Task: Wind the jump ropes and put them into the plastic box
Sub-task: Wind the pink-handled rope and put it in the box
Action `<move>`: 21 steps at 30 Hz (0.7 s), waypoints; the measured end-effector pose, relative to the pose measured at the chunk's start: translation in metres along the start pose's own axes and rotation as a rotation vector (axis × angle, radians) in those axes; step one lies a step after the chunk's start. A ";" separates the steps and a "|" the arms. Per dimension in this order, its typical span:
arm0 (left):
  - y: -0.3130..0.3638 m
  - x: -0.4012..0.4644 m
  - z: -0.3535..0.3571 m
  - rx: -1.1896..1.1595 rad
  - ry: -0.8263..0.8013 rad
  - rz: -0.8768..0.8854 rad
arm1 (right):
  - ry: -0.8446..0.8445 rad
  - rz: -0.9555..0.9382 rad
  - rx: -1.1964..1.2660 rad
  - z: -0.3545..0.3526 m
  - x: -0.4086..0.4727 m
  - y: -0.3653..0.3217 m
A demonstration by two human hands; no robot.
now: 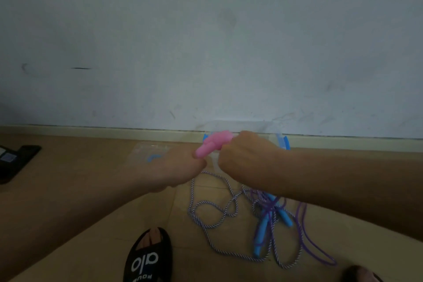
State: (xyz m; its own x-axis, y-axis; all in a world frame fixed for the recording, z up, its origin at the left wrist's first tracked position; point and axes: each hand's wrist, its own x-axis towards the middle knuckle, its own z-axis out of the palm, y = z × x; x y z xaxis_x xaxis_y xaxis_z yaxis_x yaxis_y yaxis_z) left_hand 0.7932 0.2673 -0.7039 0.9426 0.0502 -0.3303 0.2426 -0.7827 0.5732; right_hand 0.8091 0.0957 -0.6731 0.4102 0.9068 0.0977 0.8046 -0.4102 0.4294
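Both hands meet at the middle of the view over pink jump-rope handles (214,143). My left hand (174,167) grips their lower end, and my right hand (245,158) grips their upper end. A striped white-and-purple rope (212,213) hangs from the hands and lies in loose loops on the floor. A second jump rope with blue handles (263,231) and a purple cord (306,236) lies tangled to the right. The clear plastic box (280,141) with blue latches stands against the wall, mostly hidden behind my hands. Its clear lid (148,153) lies flat to the left.
A dark flat object (16,160) lies on the floor at the far left. My foot in a black sandal (148,256) is at the bottom centre, another foot (361,273) at the bottom right. A wall and skirting board (91,131) close off the far side.
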 end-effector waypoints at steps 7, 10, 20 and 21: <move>-0.003 -0.002 -0.002 -0.341 -0.133 -0.186 | -0.259 0.002 0.126 0.017 0.003 -0.021; -0.005 -0.006 0.007 -0.296 -0.190 -0.193 | -0.258 -0.022 0.296 0.024 -0.003 -0.028; -0.012 -0.011 0.008 0.487 0.001 0.288 | -0.411 0.070 0.795 -0.001 0.020 0.015; -0.012 -0.014 0.008 0.533 0.006 0.320 | -0.449 0.074 0.865 -0.003 0.019 0.014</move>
State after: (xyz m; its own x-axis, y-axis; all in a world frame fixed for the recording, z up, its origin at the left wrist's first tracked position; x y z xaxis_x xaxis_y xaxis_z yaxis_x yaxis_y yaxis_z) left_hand 0.7754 0.2708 -0.7117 0.9512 -0.2362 -0.1986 -0.1992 -0.9615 0.1895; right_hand 0.8266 0.1074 -0.6631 0.4532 0.8279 -0.3303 0.7339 -0.5569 -0.3889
